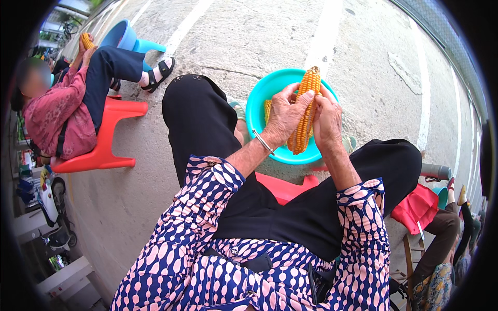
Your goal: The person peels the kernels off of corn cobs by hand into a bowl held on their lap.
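An ear of orange-yellow dried corn point(307, 101) is held slanting above a turquoise plastic basin point(255, 105), between my two hands. My left hand point(287, 112) grips it from the left, with the thumb lying across the kernels. On the right side, my right hand point(327, 118) has its fingers against the cob. A pale stripe runs between kernel rows on the ear's lower part. More yellow corn point(267, 109) lies in the basin, mostly hidden by my hands and the ear.
A red plastic stool point(282, 190) shows between my knees. At the left, a person on a red stool point(116, 112) holds corn near a blue basin point(118, 35). To the right are a red umbrella point(416, 210), a grey cylinder point(435, 171) and other seated people.
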Motion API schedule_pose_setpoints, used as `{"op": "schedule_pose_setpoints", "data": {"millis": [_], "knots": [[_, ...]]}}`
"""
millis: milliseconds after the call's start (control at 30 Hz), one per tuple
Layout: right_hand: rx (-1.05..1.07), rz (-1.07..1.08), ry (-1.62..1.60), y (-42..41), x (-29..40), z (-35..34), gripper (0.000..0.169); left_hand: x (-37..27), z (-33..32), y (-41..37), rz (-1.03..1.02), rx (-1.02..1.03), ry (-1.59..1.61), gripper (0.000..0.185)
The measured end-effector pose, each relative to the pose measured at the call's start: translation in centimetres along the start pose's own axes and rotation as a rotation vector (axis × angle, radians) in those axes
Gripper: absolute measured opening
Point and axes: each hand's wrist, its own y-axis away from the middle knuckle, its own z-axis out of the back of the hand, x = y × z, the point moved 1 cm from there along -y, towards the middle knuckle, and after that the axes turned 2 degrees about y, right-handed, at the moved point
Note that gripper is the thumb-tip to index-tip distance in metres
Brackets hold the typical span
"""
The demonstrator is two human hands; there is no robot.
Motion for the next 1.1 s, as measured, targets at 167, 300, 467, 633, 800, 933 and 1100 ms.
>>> {"op": "schedule_pose_setpoints", "data": {"millis": [167, 300, 467, 633, 800, 933, 1100], "knots": [[0.009, -0.094, -0.156, -0.1, -0.2, 0.5, 0.040, -0.2, -0.1, 0.3, 0.003, -0.009, -0.003, 0.032], [-0.006, -0.082, -0.175, 0.1, 0.1, 0.1, 0.034, 0.2, 0.1, -0.1, 0.040, -0.054, 0.173, 0.029], [-0.073, -0.034, -0.115, 0.6, 0.1, -0.1, 0.034, 0.9, 0.0, -0.1, 0.056, -0.038, 0.195, 0.029], [-0.088, -0.020, -0.096, 0.7, 0.1, -0.2, 0.033, 0.9, 0.2, -0.1, 0.095, 0.038, 0.232, 0.031], [-0.053, -0.087, -0.221, 0.1, 0.1, 0.0, 0.031, 0.5, 0.0, 0.0, 0.091, 0.049, 0.246, 0.031], [-0.028, -0.097, -0.238, -0.3, -0.3, 0.6, 0.030, 0.4, -0.1, 0.0, 0.101, 0.059, 0.273, 0.031], [-0.100, -0.039, -0.131, 0.5, 0.0, -0.2, 0.029, 0.6, 0.1, 0.0, 0.103, 0.042, 0.275, 0.030]]}}
